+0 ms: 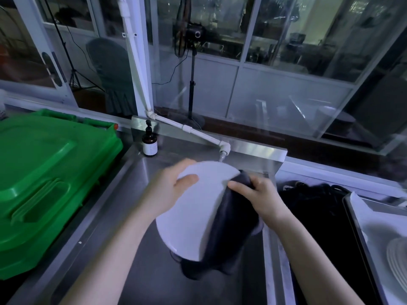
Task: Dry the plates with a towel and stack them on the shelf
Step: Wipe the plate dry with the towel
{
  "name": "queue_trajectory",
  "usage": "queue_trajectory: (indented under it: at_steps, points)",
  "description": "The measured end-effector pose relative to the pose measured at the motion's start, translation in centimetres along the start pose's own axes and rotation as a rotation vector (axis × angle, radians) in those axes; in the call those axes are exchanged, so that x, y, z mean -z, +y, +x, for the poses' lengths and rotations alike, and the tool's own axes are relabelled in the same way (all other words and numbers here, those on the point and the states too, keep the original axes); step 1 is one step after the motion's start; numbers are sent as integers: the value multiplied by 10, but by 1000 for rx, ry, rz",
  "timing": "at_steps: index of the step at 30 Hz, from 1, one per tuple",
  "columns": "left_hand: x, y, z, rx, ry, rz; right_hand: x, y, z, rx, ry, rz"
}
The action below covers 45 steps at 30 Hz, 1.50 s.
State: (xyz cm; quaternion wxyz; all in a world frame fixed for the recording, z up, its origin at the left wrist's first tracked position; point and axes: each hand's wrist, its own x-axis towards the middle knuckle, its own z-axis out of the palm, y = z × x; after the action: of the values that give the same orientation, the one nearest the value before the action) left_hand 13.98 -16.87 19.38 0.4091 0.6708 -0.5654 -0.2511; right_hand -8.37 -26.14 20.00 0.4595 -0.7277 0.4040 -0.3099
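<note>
Nearest you, your left hand (174, 190) grips the far rim of the round white plate (193, 214), thumb across its face, holding it tilted above the stainless steel sink (123, 216). Your right hand (262, 199) clutches the dark grey cloth towel (233, 227), draped over the plate's right side. This looks like the drying step. Next, wipe the bare left face, then find the shelf, which isn't in view.

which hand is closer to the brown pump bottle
Left. The left hand grips the plate just in front of the pump bottle; the right hand, pinching the towel, is farther right.
</note>
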Motion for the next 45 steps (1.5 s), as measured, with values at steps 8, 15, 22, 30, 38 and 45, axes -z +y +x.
queue_trajectory:
  at_steps: [8, 15, 22, 30, 38, 45]
  points:
    - [-6, -14, -15, 38, 170, -190, -7, -2, 3, 125, 47, -220]
    - [-45, -26, -30, 384, 501, -502, -20, 32, -18, -302, 158, 457]
    - [-9, -11, -7, 128, 272, -202, -3, 11, -1, -52, 39, 135]
    - [-14, -3, -4, -43, 227, 106, -22, -6, 1, 219, 26, -386]
    - [-44, 13, -22, 682, 320, -1066, -56, 4, -44, 525, 429, -645]
    - [-39, 8, -17, 727, 339, -1237, -70, 19, -69, 681, 254, -761]
